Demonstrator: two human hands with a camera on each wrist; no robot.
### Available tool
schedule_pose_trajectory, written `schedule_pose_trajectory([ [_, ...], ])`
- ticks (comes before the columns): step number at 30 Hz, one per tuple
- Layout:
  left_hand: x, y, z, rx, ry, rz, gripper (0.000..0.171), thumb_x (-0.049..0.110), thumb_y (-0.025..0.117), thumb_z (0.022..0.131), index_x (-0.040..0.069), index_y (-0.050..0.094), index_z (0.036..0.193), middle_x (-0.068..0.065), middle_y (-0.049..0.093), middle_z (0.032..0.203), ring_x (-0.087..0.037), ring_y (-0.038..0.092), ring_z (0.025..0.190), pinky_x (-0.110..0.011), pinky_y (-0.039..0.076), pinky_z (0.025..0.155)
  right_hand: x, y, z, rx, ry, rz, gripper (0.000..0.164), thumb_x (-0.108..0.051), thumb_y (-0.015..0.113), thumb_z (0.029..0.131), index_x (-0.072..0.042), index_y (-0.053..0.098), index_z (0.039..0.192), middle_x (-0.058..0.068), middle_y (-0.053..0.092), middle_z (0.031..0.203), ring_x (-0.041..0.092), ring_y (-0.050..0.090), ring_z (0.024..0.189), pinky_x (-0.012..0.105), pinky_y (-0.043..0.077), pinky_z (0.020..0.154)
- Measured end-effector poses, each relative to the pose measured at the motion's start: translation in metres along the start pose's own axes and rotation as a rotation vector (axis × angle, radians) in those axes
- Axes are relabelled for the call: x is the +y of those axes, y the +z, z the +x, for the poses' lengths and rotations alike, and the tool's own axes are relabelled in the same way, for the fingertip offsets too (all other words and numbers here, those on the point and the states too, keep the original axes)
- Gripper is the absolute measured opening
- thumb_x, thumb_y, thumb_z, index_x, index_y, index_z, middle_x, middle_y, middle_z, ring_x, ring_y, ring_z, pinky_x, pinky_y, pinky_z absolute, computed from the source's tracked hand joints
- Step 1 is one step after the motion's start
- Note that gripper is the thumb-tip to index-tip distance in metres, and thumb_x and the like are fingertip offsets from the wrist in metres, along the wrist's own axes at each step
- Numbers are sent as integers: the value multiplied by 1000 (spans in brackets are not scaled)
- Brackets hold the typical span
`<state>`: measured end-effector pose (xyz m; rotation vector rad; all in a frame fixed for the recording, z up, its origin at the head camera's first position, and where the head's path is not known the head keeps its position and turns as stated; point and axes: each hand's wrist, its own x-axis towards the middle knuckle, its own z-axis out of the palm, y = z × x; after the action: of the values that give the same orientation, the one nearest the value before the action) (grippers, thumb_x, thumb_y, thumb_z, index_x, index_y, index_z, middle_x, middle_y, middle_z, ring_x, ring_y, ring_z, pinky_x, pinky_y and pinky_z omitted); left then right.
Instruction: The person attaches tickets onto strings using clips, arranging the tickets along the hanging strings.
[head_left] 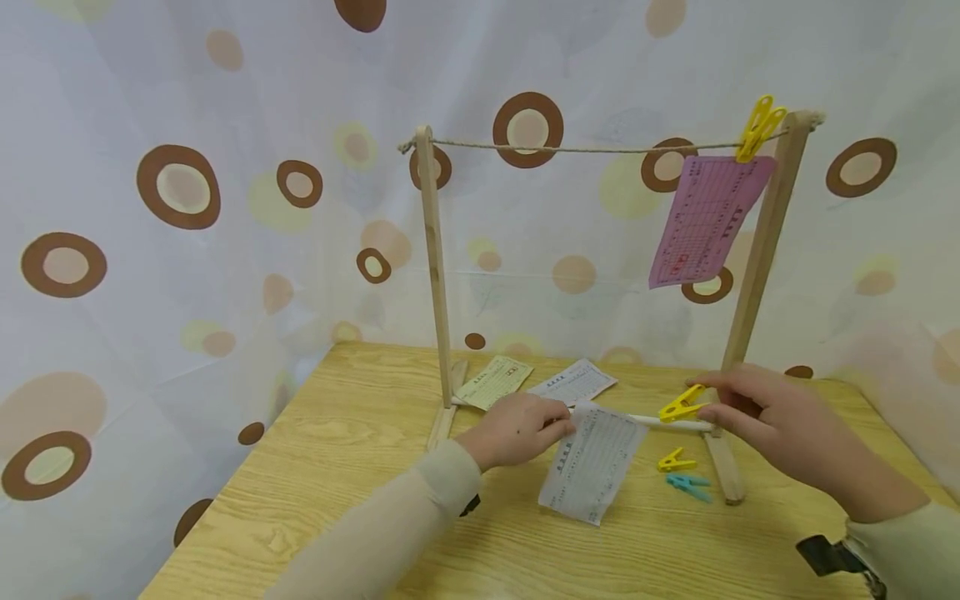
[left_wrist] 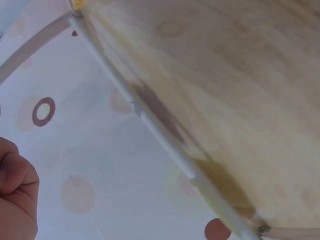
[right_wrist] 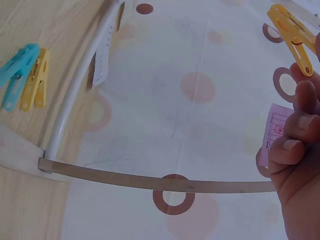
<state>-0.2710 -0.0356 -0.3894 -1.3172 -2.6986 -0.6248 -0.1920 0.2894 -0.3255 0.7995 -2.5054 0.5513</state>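
My left hand (head_left: pixel 517 432) pinches a white printed paper slip (head_left: pixel 596 467) by its upper corner, in front of a small wooden frame. Between thumb and fingers, my right hand (head_left: pixel 787 437) grips a yellow clothespin (head_left: pixel 681 405) beside the frame's right post. The right wrist view shows that clothespin (right_wrist: pixel 287 30) at upper right. On the frame's string (head_left: pixel 585 150) hangs a pink printed slip (head_left: pixel 712 221), held by another yellow clothespin (head_left: pixel 757 129). Only part of my left hand (left_wrist: pixel 17 195) shows in the left wrist view; the slip it holds is not visible there.
On the table (head_left: pixel 360 417) lie a yellow clothespin (head_left: pixel 677 460) and a teal clothespin (head_left: pixel 688 486), near the frame's right foot (head_left: pixel 723 471). A yellowish slip (head_left: pixel 495 381) and a white slip (head_left: pixel 576 383) lie towards the back. A white bar (head_left: pixel 660 422) joins the posts low down.
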Motion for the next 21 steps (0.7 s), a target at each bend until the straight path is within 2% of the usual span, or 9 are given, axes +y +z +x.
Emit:
schedule_pose_trajectory([
  [7,8,-21,9,120,81,30,19,27,56,106,18,66,92,13,51,64,-1,37,49,-17,31,50,-5,-10,6,80,-29,-11,32,-10,80,87,-16,71,117,-16,43,73,1,39,60,20,32,54],
  [11,12,-36,13,151,97,50,20,27,55,106,16,65,93,13,53,66,0,39,49,-17,32,48,-9,-18,13,122,-26,-21,30,-10,81,86,-13,72,115,-15,44,71,2,38,59,20,31,53],
  [14,15,-49,17,170,99,68,20,26,55,106,15,65,93,13,55,67,-1,40,50,-17,32,50,-14,-31,25,149,-18,-49,29,-10,82,85,-10,72,113,-13,44,70,4,38,58,21,30,53],
  [21,20,-79,27,250,96,85,20,25,57,106,15,64,90,9,56,68,-4,41,53,-19,32,52,-24,-68,61,193,-58,-133,27,-10,84,82,-10,73,107,-9,45,71,6,38,59,21,30,55],
])
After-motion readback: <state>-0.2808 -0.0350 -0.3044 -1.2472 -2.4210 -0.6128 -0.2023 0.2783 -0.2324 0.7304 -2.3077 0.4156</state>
